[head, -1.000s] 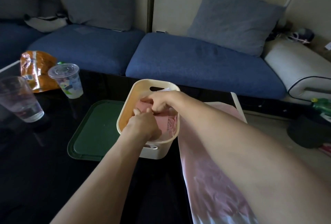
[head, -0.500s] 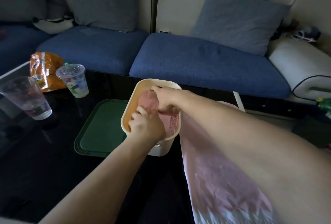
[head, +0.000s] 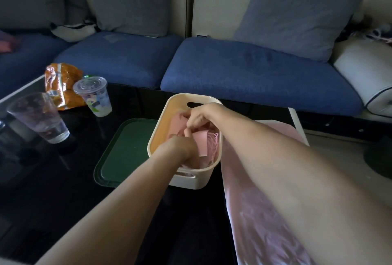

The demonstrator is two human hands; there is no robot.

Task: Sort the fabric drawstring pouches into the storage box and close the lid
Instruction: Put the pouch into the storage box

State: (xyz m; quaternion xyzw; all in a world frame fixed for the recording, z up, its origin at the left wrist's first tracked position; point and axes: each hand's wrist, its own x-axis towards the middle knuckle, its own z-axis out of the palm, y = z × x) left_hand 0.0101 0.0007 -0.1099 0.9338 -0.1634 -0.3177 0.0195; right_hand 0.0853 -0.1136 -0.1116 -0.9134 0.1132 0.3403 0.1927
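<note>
Both hands in the cream storage box [head: 158,116], mid-counter. Right hand [head: 200,116] pinches pink pouches [head: 202,143], likely to arrange them. Left hand [head: 180,151] curled on fabric; its grip partly hidden. Green lid [head: 127,150] lies left, off.

A home living room: blue sofa [head: 254,69], cushions [head: 294,12], coffee table [head: 42,180]
</note>
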